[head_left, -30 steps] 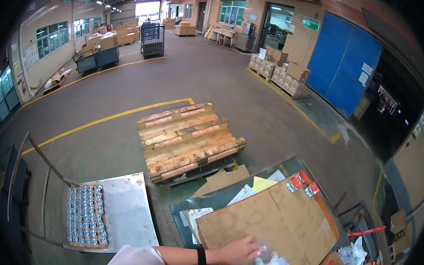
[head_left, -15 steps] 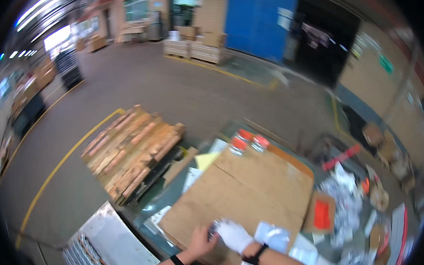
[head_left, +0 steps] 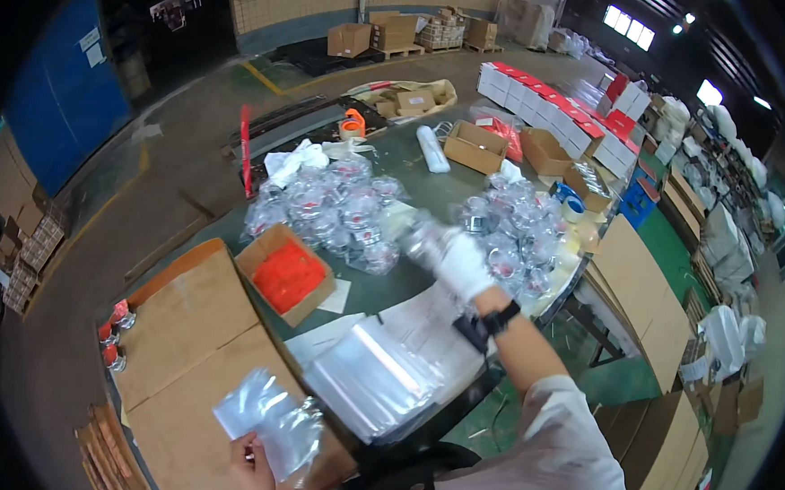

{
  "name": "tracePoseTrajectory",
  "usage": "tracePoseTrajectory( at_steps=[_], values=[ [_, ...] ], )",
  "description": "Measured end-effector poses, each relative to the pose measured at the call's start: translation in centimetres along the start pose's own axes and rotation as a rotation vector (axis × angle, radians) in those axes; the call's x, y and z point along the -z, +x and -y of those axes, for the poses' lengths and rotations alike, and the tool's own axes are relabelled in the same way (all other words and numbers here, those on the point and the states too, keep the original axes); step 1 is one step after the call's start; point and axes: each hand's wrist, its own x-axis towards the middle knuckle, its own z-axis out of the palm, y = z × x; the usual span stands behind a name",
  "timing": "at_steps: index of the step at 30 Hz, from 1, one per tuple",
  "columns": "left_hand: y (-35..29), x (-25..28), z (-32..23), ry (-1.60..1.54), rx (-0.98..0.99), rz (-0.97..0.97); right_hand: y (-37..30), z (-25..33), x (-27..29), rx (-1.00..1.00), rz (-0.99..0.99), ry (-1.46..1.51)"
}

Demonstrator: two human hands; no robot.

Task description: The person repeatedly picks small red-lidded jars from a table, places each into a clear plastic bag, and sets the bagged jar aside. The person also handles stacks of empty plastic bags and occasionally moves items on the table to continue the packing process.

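My left hand (head_left: 253, 472), bare, pinches the edge of a clear plastic bag (head_left: 267, 412) above the cardboard sheet (head_left: 197, 359). My right hand (head_left: 465, 266) wears a white glove and reaches far over the table. Its fingers are closed around a clear plastic-wrapped item (head_left: 422, 240), blurred by motion. That item is between a left pile of bagged round pieces (head_left: 323, 200) and a right pile of bagged pieces (head_left: 510, 230). Near my right forearm lies a stack of flat clear bags (head_left: 370, 383). Beside it stands a small carton (head_left: 246, 261) of red pieces (head_left: 290, 276).
Several red-topped clear jars (head_left: 114, 354) stand at the cardboard's left edge. Small open cartons (head_left: 476, 148), a white roll (head_left: 432, 149) and tape rolls (head_left: 573, 207) occupy the table's far side. Red-and-white boxes (head_left: 545, 102) form a row behind. Cardboard panels (head_left: 641, 296) lean at right.
My view has swung right. My hands were together over the cardboard around a small clear item; now the right has carried a wrapped item to the piles, while the left holds a clear bag.
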Motion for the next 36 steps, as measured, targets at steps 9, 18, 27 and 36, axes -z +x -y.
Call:
tracePoseTrajectory(
  at_steps=[9, 18, 27, 36],
  values=[
    [2.9, -6.7, 3.4, 0.459, 0.011, -0.052, 8.4, -16.9, -4.2, -0.084, -0.206, -0.65],
    [2.6, -2.0, -1.0, -0.097, 0.09, -0.036, -14.8, 15.9, -13.0, 0.485, 0.765, 0.513],
    [1.9, 14.1, -2.0, -0.8, 0.262, -0.143, -22.6, 36.3, -18.9, 0.559, 1.103, 0.91],
    [-3.4, 34.2, 12.9, -0.542, 0.353, -0.758, -17.1, 58.7, -37.7, 1.106, 0.389, 0.344]
  ],
)
